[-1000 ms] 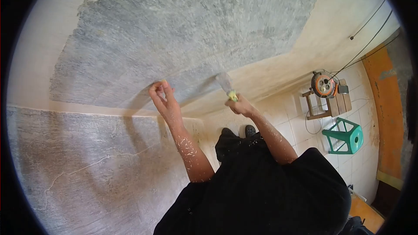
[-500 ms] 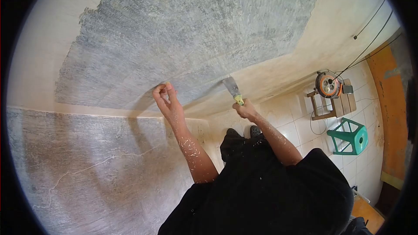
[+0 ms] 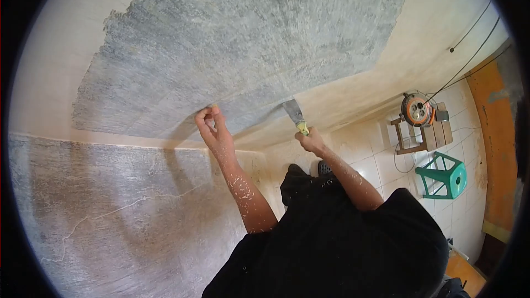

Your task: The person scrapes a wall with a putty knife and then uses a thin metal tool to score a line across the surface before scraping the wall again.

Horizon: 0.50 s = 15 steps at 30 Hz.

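Note:
My right hand (image 3: 312,140) is wrapped round the yellow-green handle of a scraper (image 3: 294,111), whose wide metal blade is at the lower edge of the grey scraped patch (image 3: 248,38) on the wall. To the left, my left hand (image 3: 212,127) is raised close to the same patch, thumb and fingertips drawn together; whatever they pinch, if anything, is too small to make out. Pale flakes stick to both forearms.
An orange and black cable reel (image 3: 418,109) rests on a small wooden bench (image 3: 436,135) at the right, its cords running up. Below is a green plastic stool (image 3: 448,176) on the tiled floor (image 3: 364,171). A second grey wall (image 3: 110,198) fills the lower left.
The whole view has shifted very slightly. Both hands and the scraper keep nearly the same places against the wall.

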Motion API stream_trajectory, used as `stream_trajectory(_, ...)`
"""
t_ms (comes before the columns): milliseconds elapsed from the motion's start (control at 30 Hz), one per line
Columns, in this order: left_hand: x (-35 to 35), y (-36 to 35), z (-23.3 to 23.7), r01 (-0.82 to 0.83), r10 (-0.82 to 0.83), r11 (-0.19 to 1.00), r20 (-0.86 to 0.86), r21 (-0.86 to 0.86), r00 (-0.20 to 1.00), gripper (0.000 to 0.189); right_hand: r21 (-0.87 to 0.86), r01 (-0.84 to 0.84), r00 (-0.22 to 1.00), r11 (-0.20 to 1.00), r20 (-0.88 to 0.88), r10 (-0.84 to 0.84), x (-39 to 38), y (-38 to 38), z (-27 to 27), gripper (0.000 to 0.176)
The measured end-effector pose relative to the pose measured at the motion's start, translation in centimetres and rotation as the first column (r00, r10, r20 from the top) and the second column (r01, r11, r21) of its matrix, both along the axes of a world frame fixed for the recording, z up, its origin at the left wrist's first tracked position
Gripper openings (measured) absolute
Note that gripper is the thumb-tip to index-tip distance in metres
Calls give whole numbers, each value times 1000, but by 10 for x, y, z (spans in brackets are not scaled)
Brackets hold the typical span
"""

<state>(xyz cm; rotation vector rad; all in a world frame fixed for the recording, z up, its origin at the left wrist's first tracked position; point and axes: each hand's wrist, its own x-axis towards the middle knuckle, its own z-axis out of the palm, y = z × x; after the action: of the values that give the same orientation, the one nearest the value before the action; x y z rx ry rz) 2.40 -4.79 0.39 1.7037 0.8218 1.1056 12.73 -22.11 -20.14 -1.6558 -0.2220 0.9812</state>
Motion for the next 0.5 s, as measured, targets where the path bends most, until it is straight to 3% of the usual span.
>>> stream_trajectory(200, -3, -2, -4, -14, 14, 1000, -7, 8, 1000, 29, -14, -35, 998, 999, -43, 35, -1, -6, 9, 27)
stream_trajectory(400, -5, -1, -8, -23, 23, 1000, -9, 7, 1000, 29, 223, -3, 972, 975, 228, -50, 10, 21, 84, 25)
stream_trajectory(433, -2, 1, -4, -18, 18, 1000, -7, 13, 1000, 29, 111, -49, 970, 993, 244, 21, 9, 21, 49, 27)
stream_trajectory(500, 1, 0, 0, 3, -3, 1000, 25, -25, 1000, 29, 41, -17, 997, 999, 82, 14, -5, 5, -9, 30)
